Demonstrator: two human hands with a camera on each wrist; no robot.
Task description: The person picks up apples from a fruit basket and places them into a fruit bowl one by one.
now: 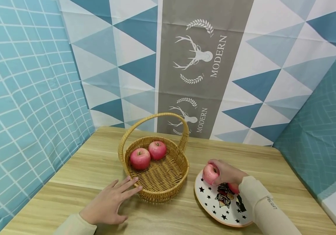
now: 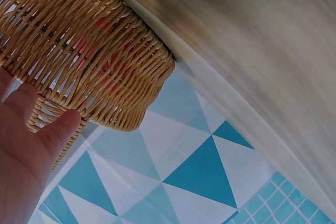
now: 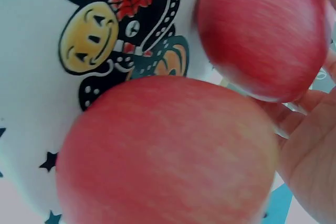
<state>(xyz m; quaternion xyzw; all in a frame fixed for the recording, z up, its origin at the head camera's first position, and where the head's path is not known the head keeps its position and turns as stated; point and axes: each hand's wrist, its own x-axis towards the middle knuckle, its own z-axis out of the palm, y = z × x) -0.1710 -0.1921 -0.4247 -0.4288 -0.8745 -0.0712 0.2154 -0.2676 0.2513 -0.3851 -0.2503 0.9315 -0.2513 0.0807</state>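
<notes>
Nearest the right-wrist camera: one apple (image 3: 168,156), resting on the star-patterned plate (image 1: 210,209). Right hand (image 1: 228,173) curled round a second apple (image 1: 210,174) at the plate's far-left edge. Left hand (image 1: 109,200) spread, holding nothing, fingertips at the near-left rim of the basket (image 1: 159,178). Two apples (image 1: 140,159) inside.

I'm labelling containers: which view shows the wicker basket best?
The head view: it shows the basket nearly whole, handle included. The left wrist shows part of its outside, cropped; the right wrist shows none.

Rough wicker basket (image 1: 159,178); smooth, softly shiny apples (image 1: 140,159); smooth plate (image 1: 210,197) at the basket's four o'clock; wood-grained surface (image 1: 81,182).
</notes>
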